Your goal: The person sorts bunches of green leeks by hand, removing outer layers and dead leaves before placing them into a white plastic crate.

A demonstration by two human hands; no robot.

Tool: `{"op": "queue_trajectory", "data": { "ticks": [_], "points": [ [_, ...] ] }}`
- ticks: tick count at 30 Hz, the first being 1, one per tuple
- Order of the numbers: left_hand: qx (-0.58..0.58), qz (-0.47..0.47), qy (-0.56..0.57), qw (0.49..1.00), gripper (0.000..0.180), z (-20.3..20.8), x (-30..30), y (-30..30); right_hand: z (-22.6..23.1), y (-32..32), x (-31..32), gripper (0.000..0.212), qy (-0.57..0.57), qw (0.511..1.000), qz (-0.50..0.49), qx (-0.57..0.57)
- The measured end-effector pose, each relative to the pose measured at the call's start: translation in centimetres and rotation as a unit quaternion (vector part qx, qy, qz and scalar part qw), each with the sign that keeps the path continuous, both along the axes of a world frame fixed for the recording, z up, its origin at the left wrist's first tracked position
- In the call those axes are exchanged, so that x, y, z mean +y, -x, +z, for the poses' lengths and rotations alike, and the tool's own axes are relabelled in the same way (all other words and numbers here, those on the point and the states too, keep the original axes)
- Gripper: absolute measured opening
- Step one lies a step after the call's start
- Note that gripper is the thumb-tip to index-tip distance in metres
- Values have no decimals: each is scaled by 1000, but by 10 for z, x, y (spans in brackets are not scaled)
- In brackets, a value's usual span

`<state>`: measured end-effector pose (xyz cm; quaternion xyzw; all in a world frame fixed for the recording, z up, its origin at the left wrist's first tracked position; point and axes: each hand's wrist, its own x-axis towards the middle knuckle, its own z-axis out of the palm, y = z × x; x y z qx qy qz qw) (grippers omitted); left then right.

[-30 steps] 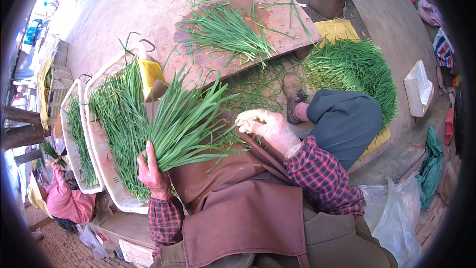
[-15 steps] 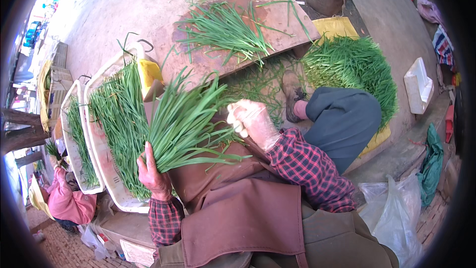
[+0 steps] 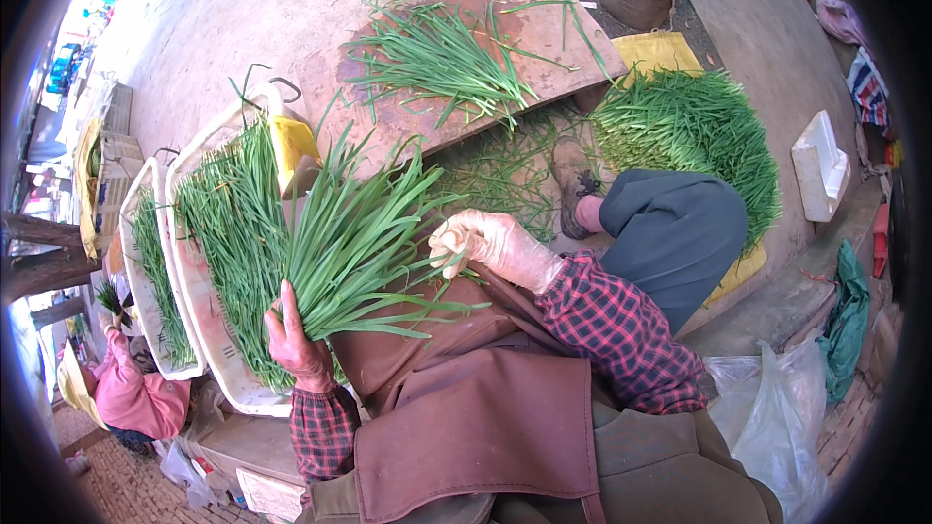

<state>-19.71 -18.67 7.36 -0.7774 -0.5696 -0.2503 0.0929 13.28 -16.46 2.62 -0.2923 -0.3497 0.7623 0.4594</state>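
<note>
A fanned bunch of garlic chives (image 3: 354, 243) lies across my lap, its long green leaves spreading up and to the right. My left hand (image 3: 299, 347) is closed around the bunch's lower left side, thumb along the stalks. At the bunch's right side is my right hand (image 3: 485, 243), in what looks like a thin clear glove. Its fingers are curled and pressed together by the outer leaf tips; what they pinch, if anything, cannot be made out. A brown apron (image 3: 476, 437) covers my lap beneath the bunch.
White crates (image 3: 233, 393) full of chives stand at the left. Loose chives (image 3: 447, 58) lie on a low board (image 3: 573, 49) ahead; a large heap (image 3: 694, 136) rests on yellow sacking at the right. A person in pink (image 3: 146, 398) sits far left. Plastic bags (image 3: 777, 427) lie lower right.
My right hand has shifted slightly left and down, its fingers curling inward. The bunch in my left hand has tilted a little; the left hand is slightly lower.
</note>
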Motion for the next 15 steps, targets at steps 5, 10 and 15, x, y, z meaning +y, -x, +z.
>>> {"op": "queue_trajectory", "data": {
  "ticks": [5, 10, 15],
  "points": [
    [0, -18, -16, 1000, 63, -1, 2, -4, 27, 19, 8, 21, 104, 994, -20, -28],
    [7, -16, -10, 1000, 60, -1, 2, -8, 41, 25, 10, 12, 74, 984, -104, -124],
    [-3, -16, 0, 1000, 61, -4, 0, -9, 36, 8, 15, 10, 143, 969, -195, 56]
  ]
}}
